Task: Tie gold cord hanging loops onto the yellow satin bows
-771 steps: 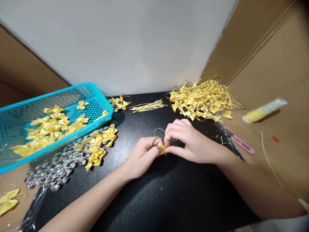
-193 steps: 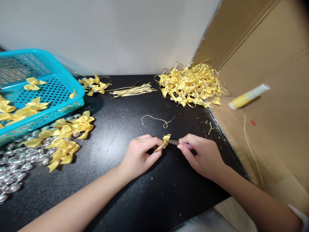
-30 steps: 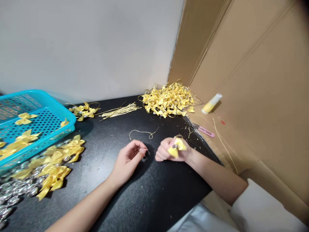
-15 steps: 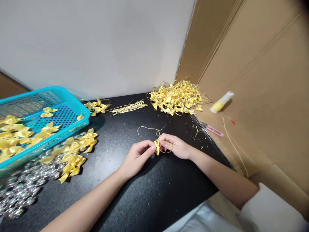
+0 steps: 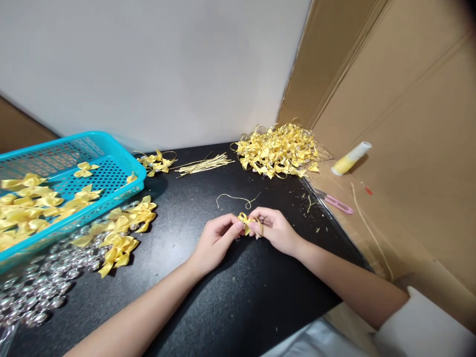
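- Left hand pinched on small yellow bow w/ thumb + forefinger, at bow's L side; wrist rested on black table.
- Right hand gripped same bow from its R side; thin gold loop curled over the fingertips, touching bow.
- Bow held just above table, between both hands, abt mid-table.
- Loose gold cord piece lay just behind bow, on table, apart from hands.
- Big pile of finished bows far behind bow, to the R, at back table edge nr cardboard wall.
- Bundle of cut gold cords behind bow, to the L of big pile.
- Few bows w/ loops further L of bundle, well behind bow.
- Blue basket far L of bow, tilted, yellow bows inside.
- Heap of plain bows L of bow, just below basket rim, on table.
- Silver bells far L + nearer than bow, spread by heap.
- Pink snips R of bow, off table edge on cardboard.
- Glue tube R + behind bow, lying on cardboard, well apart.
- Small cord scraps scattered R of bow nr table edge; too small to tell more.
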`<state>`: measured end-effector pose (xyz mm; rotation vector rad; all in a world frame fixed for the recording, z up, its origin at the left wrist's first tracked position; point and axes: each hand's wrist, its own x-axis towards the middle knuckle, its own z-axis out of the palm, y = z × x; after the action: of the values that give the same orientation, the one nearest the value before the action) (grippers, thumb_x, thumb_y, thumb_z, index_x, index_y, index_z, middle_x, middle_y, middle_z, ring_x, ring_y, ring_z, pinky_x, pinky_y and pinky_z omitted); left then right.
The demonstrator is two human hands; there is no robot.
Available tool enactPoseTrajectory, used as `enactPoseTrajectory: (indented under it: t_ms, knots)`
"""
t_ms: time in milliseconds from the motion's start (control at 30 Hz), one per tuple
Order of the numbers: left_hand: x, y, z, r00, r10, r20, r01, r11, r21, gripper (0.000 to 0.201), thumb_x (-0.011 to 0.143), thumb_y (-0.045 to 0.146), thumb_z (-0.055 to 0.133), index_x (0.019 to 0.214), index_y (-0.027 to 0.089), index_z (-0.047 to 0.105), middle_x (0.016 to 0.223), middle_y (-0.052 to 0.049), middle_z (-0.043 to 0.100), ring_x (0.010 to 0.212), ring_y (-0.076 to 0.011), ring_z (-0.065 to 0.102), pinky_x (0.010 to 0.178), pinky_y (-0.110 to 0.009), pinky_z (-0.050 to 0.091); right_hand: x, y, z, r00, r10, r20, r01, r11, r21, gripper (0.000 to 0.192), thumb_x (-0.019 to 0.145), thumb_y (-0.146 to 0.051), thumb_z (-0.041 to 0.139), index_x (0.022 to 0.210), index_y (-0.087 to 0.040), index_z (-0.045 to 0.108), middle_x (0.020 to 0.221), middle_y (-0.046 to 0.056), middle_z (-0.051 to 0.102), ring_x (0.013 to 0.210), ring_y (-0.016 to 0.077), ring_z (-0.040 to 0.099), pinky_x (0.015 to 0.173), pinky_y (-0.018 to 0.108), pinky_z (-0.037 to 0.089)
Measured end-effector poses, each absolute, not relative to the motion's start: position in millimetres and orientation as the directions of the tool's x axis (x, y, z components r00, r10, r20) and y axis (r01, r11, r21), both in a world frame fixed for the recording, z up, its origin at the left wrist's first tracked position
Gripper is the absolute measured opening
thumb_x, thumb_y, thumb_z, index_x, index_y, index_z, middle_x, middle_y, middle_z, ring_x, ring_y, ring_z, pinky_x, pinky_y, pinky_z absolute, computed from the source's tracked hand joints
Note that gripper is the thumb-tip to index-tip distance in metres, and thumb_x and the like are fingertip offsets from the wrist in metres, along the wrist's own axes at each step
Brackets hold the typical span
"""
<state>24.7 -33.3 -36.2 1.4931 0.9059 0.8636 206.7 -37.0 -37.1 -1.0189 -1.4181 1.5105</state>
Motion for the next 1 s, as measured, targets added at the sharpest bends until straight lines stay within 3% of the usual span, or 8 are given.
enactPoseTrajectory:
  t_ms: [267,367,433,600,667,800,933,1000]
  knots:
    - [24,-34,-40,0.408,0.913,0.009,0.113,-0.060,0.992,0.026,0.089,0.039,0.057,0.079,0.016,0.059,0.072,-0.001,0.060,0.066,-0.0133,0.053,0.063,-0.025,0.042,211,-29,-38,-0.307,0.942,-0.134,-0.113,-0.175,-0.978,0.039,0.071,-0.054,0.072,0.074,-0.016,0.061,0.060,-0.001,0.061,0.052,0.0098,0.053,0.052,0.023,0.042]
    - [25,-34,-42,0.332,0.942,0.044,0.137,-0.094,0.986,0.022,0.089,0.038,0.056,0.085,0.017,0.058,0.074,-0.001,0.060,0.066,-0.0136,0.054,0.063,-0.026,0.043,230,-9,-33,-0.096,0.994,-0.047,0.100,-0.037,-0.994,0.035,0.077,-0.051,0.064,0.077,-0.017,0.064,0.062,0.002,0.064,0.054,0.0125,0.056,0.053,0.025,0.044]
    - [23,-34,-42,0.290,0.949,0.127,0.222,-0.196,0.955,0.017,0.090,0.034,0.054,0.083,0.017,0.057,0.073,-0.001,0.058,0.067,-0.0142,0.053,0.065,-0.027,0.043,247,15,-24,0.029,0.986,0.163,0.444,0.133,-0.886,0.032,0.081,-0.047,0.058,0.073,-0.017,0.065,0.065,0.003,0.066,0.059,0.0156,0.059,0.057,0.029,0.046]
    - [16,-27,-41,0.197,0.892,0.407,0.503,-0.448,0.739,0.007,0.085,0.020,0.057,0.079,0.019,0.055,0.080,-0.002,0.061,0.079,-0.0179,0.054,0.076,-0.032,0.041,265,87,8,0.123,0.916,0.381,0.647,0.217,-0.731,0.013,0.074,-0.026,0.065,0.064,-0.018,0.065,0.080,0.007,0.064,0.084,0.0237,0.057,0.084,0.042,0.042]
    - [13,-24,-41,0.171,0.877,0.448,0.553,-0.462,0.694,0.006,0.084,0.019,0.057,0.079,0.020,0.054,0.081,-0.002,0.061,0.081,-0.0189,0.054,0.077,-0.033,0.041,259,109,13,0.071,0.886,0.459,0.783,0.236,-0.576,0.012,0.077,-0.025,0.064,0.068,-0.018,0.069,0.089,0.009,0.064,0.096,0.0278,0.054,0.089,0.046,0.039]
    - [12,-24,-41,0.128,0.897,0.423,0.610,-0.408,0.679,0.005,0.082,0.020,0.058,0.079,0.020,0.054,0.080,-0.002,0.060,0.082,-0.0204,0.052,0.076,-0.034,0.039,241,119,8,-0.040,0.885,0.464,0.948,0.180,-0.263,0.013,0.081,-0.021,0.061,0.082,-0.017,0.074,0.102,0.012,0.063,0.106,0.0337,0.050,0.089,0.052,0.037]
    - [13,-23,-44,-0.007,0.927,0.376,0.564,-0.307,0.767,0.006,0.082,0.020,0.055,0.079,0.020,0.050,0.077,0.000,0.053,0.077,-0.0192,0.050,0.073,-0.033,0.038,222,81,-5,-0.147,0.818,0.556,0.924,0.314,-0.218,0.020,0.084,-0.021,0.060,0.102,-0.018,0.070,0.112,0.011,0.061,0.109,0.0308,0.048,0.089,0.046,0.037]
    - [14,-21,-45,-0.103,0.930,0.354,0.475,-0.266,0.838,0.006,0.082,0.020,0.052,0.079,0.021,0.048,0.076,0.001,0.049,0.074,-0.0180,0.048,0.070,-0.031,0.038,208,60,-9,-0.409,0.811,0.418,0.820,0.528,-0.222,0.013,0.084,-0.025,0.065,0.096,-0.020,0.069,0.104,0.008,0.064,0.102,0.0261,0.051,0.087,0.042,0.038]
